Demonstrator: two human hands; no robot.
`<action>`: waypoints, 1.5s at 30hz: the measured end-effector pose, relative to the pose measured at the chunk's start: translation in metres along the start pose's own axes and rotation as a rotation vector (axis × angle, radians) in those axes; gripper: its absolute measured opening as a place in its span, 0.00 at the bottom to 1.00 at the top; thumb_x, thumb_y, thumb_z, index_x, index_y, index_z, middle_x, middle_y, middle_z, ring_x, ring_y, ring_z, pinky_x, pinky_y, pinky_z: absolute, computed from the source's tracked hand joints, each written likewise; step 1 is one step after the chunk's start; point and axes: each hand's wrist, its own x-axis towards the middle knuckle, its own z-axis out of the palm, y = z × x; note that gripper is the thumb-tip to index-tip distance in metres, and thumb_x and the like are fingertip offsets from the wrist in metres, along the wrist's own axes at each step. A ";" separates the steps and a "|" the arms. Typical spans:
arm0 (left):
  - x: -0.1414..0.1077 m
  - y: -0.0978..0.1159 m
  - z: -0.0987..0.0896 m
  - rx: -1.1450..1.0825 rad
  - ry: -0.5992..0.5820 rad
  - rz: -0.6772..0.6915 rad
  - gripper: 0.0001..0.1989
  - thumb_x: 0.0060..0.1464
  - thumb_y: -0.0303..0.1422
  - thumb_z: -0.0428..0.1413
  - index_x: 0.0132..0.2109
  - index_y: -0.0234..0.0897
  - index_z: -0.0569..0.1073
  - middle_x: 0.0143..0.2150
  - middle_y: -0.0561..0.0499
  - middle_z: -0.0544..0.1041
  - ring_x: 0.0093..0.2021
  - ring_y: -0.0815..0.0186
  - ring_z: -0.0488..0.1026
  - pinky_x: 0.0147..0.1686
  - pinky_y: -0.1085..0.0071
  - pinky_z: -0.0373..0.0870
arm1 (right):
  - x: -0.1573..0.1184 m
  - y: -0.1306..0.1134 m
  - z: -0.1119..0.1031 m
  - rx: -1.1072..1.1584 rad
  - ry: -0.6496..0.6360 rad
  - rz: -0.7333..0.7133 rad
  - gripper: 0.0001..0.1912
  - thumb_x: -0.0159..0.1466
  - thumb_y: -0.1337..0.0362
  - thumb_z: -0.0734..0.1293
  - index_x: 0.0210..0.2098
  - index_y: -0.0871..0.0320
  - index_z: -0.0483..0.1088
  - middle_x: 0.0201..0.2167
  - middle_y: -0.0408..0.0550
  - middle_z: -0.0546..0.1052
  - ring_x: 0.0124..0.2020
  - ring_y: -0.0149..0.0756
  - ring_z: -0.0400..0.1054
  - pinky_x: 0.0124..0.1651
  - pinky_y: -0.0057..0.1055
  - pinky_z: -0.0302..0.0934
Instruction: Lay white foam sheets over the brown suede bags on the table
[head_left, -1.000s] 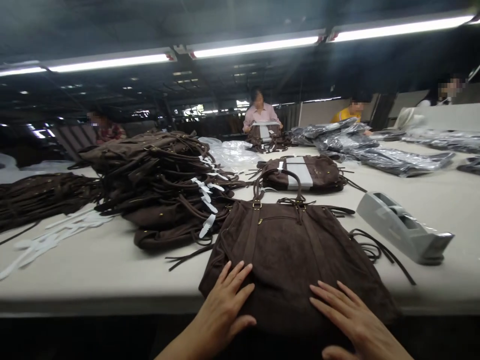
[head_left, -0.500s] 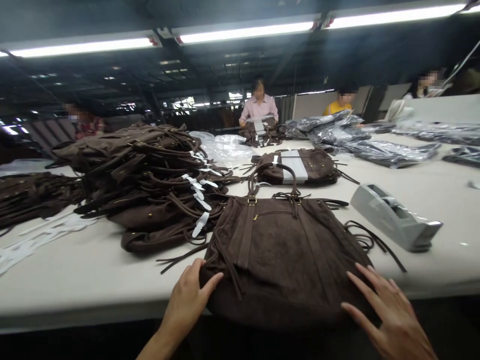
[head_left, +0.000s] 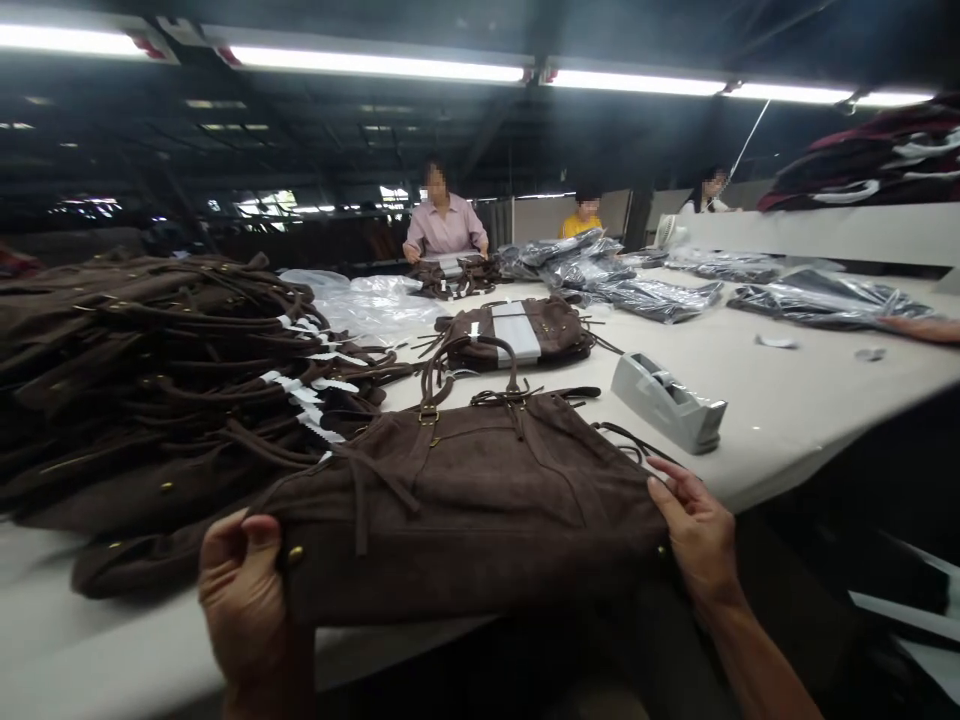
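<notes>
A dark brown suede bag [head_left: 480,500] lies at the table's front edge, its handles pointing away from me and its bottom raised toward me. My left hand [head_left: 244,590] pinches the bag's near left corner, beside a brass stud. At the right side, my right hand [head_left: 694,525] grips the other corner between thumb and fingers. Just behind the handles rests a folded brown bag [head_left: 555,330] with a white band around it. A grey tape dispenser [head_left: 667,405] stands to the right, beyond my right hand.
Brown bags [head_left: 150,400] are piled high at the left. Clear plastic [head_left: 367,305] lies behind them. Plastic-wrapped items [head_left: 622,280] spread across the back. A person in pink [head_left: 446,225] and one in yellow [head_left: 581,220] are opposite. Another person's hand [head_left: 922,328] reaches in at right.
Both hands have closed on the bag's corners, and its near end is lifted and stretched wide. The view has turned right, bringing another person's hand into sight.
</notes>
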 end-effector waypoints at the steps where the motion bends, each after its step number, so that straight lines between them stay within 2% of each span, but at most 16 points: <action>1: 0.002 -0.003 0.005 0.030 0.052 0.042 0.16 0.47 0.46 0.59 0.36 0.40 0.69 0.29 0.56 0.70 0.29 0.68 0.68 0.34 0.69 0.70 | 0.005 0.001 0.008 -0.043 0.041 -0.073 0.21 0.60 0.52 0.67 0.46 0.60 0.74 0.32 0.48 0.76 0.33 0.38 0.70 0.37 0.32 0.66; 4: 0.003 -0.014 0.011 0.216 0.177 0.213 0.13 0.46 0.42 0.60 0.32 0.38 0.70 0.30 0.54 0.69 0.33 0.64 0.67 0.43 0.63 0.68 | 0.020 0.008 0.030 -0.137 0.116 -0.277 0.16 0.64 0.55 0.63 0.41 0.60 0.76 0.39 0.52 0.78 0.42 0.42 0.72 0.49 0.37 0.64; 6: 0.001 -0.021 0.008 0.313 0.200 0.258 0.12 0.48 0.42 0.59 0.32 0.38 0.70 0.30 0.53 0.68 0.33 0.63 0.66 0.45 0.61 0.67 | 0.025 0.010 0.037 -0.211 0.144 -0.386 0.16 0.66 0.57 0.60 0.41 0.60 0.76 0.39 0.52 0.78 0.43 0.41 0.72 0.50 0.36 0.63; 10: -0.001 -0.030 0.002 0.414 0.231 0.298 0.12 0.51 0.43 0.56 0.33 0.38 0.69 0.30 0.52 0.68 0.33 0.61 0.67 0.43 0.61 0.67 | 0.020 -0.011 0.026 -0.461 0.127 -0.567 0.17 0.67 0.55 0.61 0.44 0.58 0.75 0.41 0.54 0.75 0.45 0.43 0.69 0.53 0.40 0.62; 12: 0.001 -0.031 0.005 0.410 0.261 0.311 0.13 0.50 0.44 0.55 0.32 0.37 0.69 0.29 0.52 0.68 0.33 0.61 0.67 0.42 0.61 0.67 | 0.009 -0.032 0.017 -0.536 0.004 -0.695 0.18 0.66 0.52 0.64 0.47 0.56 0.74 0.48 0.55 0.72 0.51 0.47 0.66 0.57 0.45 0.58; 14: 0.004 -0.027 0.012 0.396 0.281 0.333 0.13 0.51 0.43 0.55 0.32 0.37 0.69 0.29 0.51 0.68 0.33 0.61 0.67 0.41 0.62 0.67 | -0.003 -0.053 0.016 -0.561 -0.229 -0.840 0.23 0.63 0.50 0.66 0.52 0.55 0.70 0.56 0.55 0.67 0.59 0.50 0.59 0.61 0.49 0.55; 17: 0.006 -0.017 0.023 0.377 0.277 0.371 0.12 0.52 0.42 0.55 0.33 0.37 0.70 0.30 0.50 0.69 0.35 0.59 0.68 0.42 0.62 0.67 | -0.014 -0.072 0.031 -0.610 -0.513 -0.987 0.33 0.59 0.46 0.69 0.58 0.58 0.65 0.62 0.57 0.62 0.64 0.51 0.52 0.64 0.51 0.50; 21: 0.005 -0.007 0.028 0.369 0.273 0.387 0.11 0.53 0.41 0.55 0.34 0.36 0.71 0.31 0.49 0.71 0.35 0.59 0.69 0.41 0.62 0.66 | -0.009 -0.071 0.063 -0.629 -0.558 -1.026 0.44 0.51 0.43 0.74 0.59 0.62 0.62 0.59 0.60 0.66 0.61 0.54 0.57 0.65 0.52 0.48; 23: 0.005 -0.006 0.027 0.372 0.265 0.380 0.11 0.54 0.41 0.55 0.34 0.37 0.71 0.31 0.49 0.71 0.35 0.59 0.69 0.40 0.62 0.67 | -0.002 -0.069 0.075 -0.635 -0.547 -1.029 0.43 0.52 0.48 0.75 0.59 0.63 0.61 0.54 0.59 0.71 0.57 0.52 0.63 0.62 0.50 0.52; 26: 0.006 -0.005 0.027 0.403 0.229 0.382 0.11 0.55 0.41 0.54 0.35 0.37 0.71 0.32 0.48 0.72 0.35 0.59 0.70 0.40 0.63 0.66 | 0.007 -0.072 0.084 -0.702 -0.560 -1.000 0.33 0.55 0.56 0.75 0.55 0.62 0.64 0.45 0.54 0.75 0.47 0.47 0.68 0.51 0.43 0.61; 30: 0.017 -0.009 0.033 0.560 0.130 0.428 0.13 0.59 0.43 0.51 0.36 0.37 0.71 0.33 0.47 0.73 0.34 0.59 0.70 0.37 0.64 0.65 | 0.017 -0.079 0.096 -0.841 -0.638 -0.913 0.16 0.56 0.56 0.74 0.37 0.57 0.68 0.34 0.46 0.75 0.37 0.41 0.70 0.37 0.34 0.61; 34: 0.029 -0.017 0.031 0.782 -0.025 0.510 0.15 0.62 0.43 0.48 0.37 0.37 0.70 0.33 0.46 0.73 0.34 0.57 0.71 0.34 0.64 0.66 | 0.018 -0.073 0.116 -0.929 -0.703 -0.919 0.13 0.60 0.55 0.72 0.32 0.56 0.68 0.30 0.43 0.76 0.33 0.38 0.71 0.32 0.31 0.55; 38: 0.014 -0.014 0.018 0.777 -0.080 0.820 0.15 0.61 0.40 0.51 0.47 0.33 0.70 0.45 0.39 0.72 0.49 0.51 0.69 0.47 0.55 0.67 | 0.017 -0.062 0.127 -0.911 -0.731 -0.909 0.11 0.61 0.57 0.71 0.31 0.55 0.68 0.28 0.42 0.76 0.32 0.37 0.71 0.31 0.30 0.51; 40: 0.000 -0.011 0.017 0.679 -0.265 1.009 0.18 0.59 0.37 0.54 0.54 0.34 0.67 0.52 0.38 0.71 0.55 0.51 0.67 0.55 0.53 0.64 | 0.017 -0.060 0.127 -0.883 -0.731 -0.886 0.11 0.61 0.57 0.71 0.30 0.55 0.68 0.28 0.41 0.76 0.32 0.36 0.71 0.32 0.30 0.51; 42: -0.009 -0.012 0.022 0.642 -0.486 1.122 0.22 0.59 0.36 0.55 0.58 0.34 0.64 0.56 0.40 0.70 0.59 0.53 0.64 0.60 0.52 0.60 | 0.018 -0.061 0.125 -0.865 -0.735 -0.866 0.12 0.61 0.56 0.71 0.29 0.55 0.68 0.28 0.41 0.75 0.33 0.35 0.70 0.32 0.29 0.51; 45: -0.004 -0.020 0.036 0.705 -0.654 1.124 0.24 0.59 0.40 0.54 0.59 0.33 0.63 0.56 0.40 0.71 0.58 0.53 0.66 0.62 0.48 0.57 | 0.020 -0.062 0.120 -0.835 -0.747 -0.880 0.12 0.61 0.56 0.71 0.28 0.56 0.68 0.28 0.41 0.75 0.32 0.34 0.69 0.32 0.29 0.50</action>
